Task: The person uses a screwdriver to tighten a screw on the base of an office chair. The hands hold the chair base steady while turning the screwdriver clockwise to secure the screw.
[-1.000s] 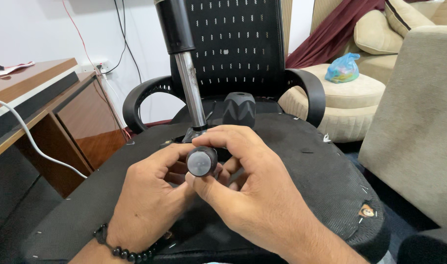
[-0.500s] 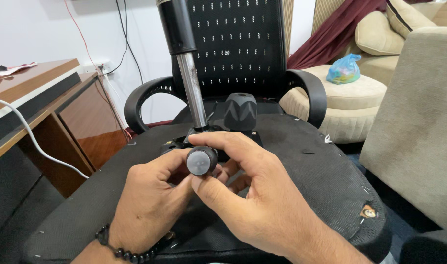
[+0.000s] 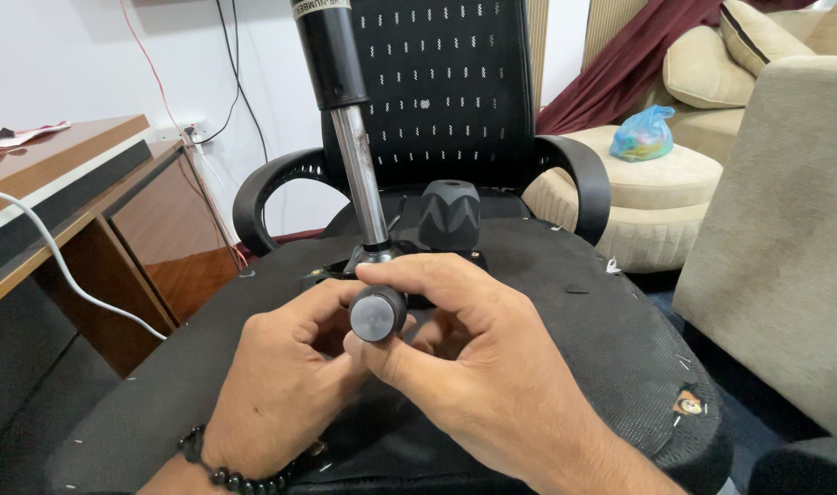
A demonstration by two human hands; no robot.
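Since a second ago the hands and the round knob have barely shifted; the right fingers have edged a little further over the top of the knob, and the grip is otherwise the same. The dark grey knob sits low in the middle of the view, its flat round end turned straight toward the camera, so its long axis runs away from the viewer toward the black mechanism behind it. The right hand is closed on the knob, thumb under and fingers over. The left hand, with a bead bracelet at the wrist, is curled against it from the left, thumb touching its rim.

Just behind, a gas cylinder rises nearly upright, tilted slightly left, from the upturned chair seat. A black faceted knob stands beside the cylinder. On the round ottoman lies a knotted blue plastic bag; its contents cannot be made out.
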